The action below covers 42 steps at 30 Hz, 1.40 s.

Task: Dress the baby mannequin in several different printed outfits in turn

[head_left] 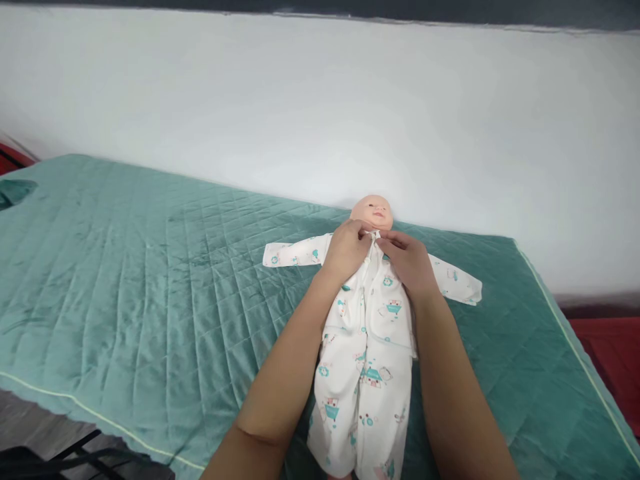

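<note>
A green quilted cover [165, 287], edged with pale piping, is spread beneath everything that is handled, and what it is laid over cannot be told. Its far edge is met by a white wall [250, 100], along the top of which a dark band [320, 8] is seen. At the far left, a dark green item [16, 192] is partly cut off by the frame, with a red object [13, 159] just beyond it. Beside the right edge of the cover, another red object [607, 360] is partly shown. At the lower left, grey flooring [30, 413] is crossed by dark bars [75, 460], too blurred to be identified.

A doll [371, 210] is laid on its back on the cover, its head near the wall. Its body is enclosed by a white printed jacket [353, 310] and white printed trousers [367, 400]. The sleeves are stretched out to both sides; whether arms are inside them cannot be told.

The jacket's collar is pinched by the fingertips of the left hand [347, 248] and the right hand [409, 261], brought close together below the chin. The doll's shoulders are hidden by the hands, and the jacket's sides are partly covered by the forearms.
</note>
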Motion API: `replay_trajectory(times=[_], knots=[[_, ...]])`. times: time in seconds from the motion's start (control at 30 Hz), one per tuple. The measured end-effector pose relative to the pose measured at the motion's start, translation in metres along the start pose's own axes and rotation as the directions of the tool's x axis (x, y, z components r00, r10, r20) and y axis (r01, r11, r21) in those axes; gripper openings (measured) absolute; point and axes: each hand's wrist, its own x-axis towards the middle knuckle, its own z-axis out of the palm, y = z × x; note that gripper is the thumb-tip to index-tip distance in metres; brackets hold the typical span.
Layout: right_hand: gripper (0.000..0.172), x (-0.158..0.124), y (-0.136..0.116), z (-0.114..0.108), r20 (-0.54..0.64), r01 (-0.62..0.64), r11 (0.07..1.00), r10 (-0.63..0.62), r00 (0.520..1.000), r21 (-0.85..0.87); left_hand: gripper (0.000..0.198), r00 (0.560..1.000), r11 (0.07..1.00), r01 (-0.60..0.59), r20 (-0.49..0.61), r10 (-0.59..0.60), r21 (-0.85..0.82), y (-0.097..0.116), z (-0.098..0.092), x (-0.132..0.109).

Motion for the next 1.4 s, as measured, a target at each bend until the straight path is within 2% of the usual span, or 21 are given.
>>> replay_trajectory(times=[0.23,0.33,0.5,0.63,0.93,1.1,1.4], knots=[[0.031,0.0,0.003,-0.001,0.029,0.007,1.0,-0.007,1.0,0.021,0.005,0.997,0.991,0.055,0.068,-0.047,-0.12,-0.004,-0.005,0.002],[0.029,-0.001,0.003,-0.001,0.04,0.003,0.999,-0.005,0.999,0.05,0.006,0.997,0.99,0.054,0.056,-0.047,-0.133,-0.004,-0.005,0.002],[0.032,-0.003,0.003,-0.002,0.104,-0.071,0.982,0.053,0.993,0.176,0.005,0.999,0.987,0.038,0.026,-0.035,-0.157,-0.004,-0.002,0.005],[0.03,-0.004,0.002,-0.002,0.09,-0.07,0.973,0.051,0.995,0.222,0.003,1.0,0.987,0.025,0.019,-0.022,-0.158,-0.004,-0.001,0.006],[0.04,-0.006,-0.008,0.001,0.04,-0.042,0.997,0.04,0.998,0.067,0.01,0.997,0.985,0.033,0.075,-0.021,-0.17,-0.006,-0.003,0.005],[0.039,-0.008,-0.011,0.002,0.05,-0.017,1.0,0.016,0.999,0.013,0.019,0.995,0.972,-0.002,0.096,0.025,-0.235,-0.01,-0.003,0.006],[0.037,-0.006,-0.009,0.002,0.072,-0.018,0.999,0.022,0.997,-0.048,0.022,0.982,0.976,-0.06,0.165,0.095,-0.207,-0.008,-0.008,0.003]])
